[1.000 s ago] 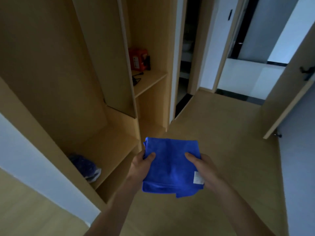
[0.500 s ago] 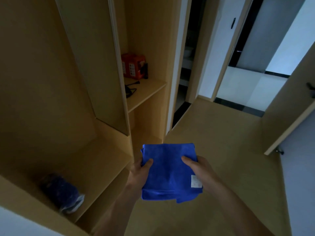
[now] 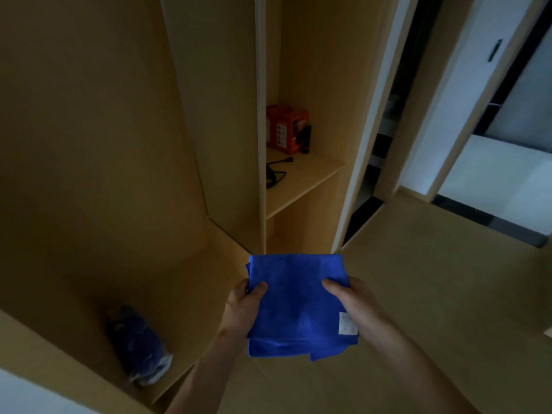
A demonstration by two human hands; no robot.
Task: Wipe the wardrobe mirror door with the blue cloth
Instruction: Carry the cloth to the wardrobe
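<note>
Open wardrobe [image 3: 89,144] on the left, a dark blue bundle [image 3: 137,345], maybe bagged, near its lower shelf's front edge. Left hand [image 3: 242,309] pinches the folded blue cloth [image 3: 295,303] at its left edge, right hand [image 3: 355,306] at its right, thumbs on top. Wood floor [image 3: 442,294] spreads rightward.

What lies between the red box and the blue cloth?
In the head view, a black cable lies on the shelf between the red box and the blue cloth.
</note>
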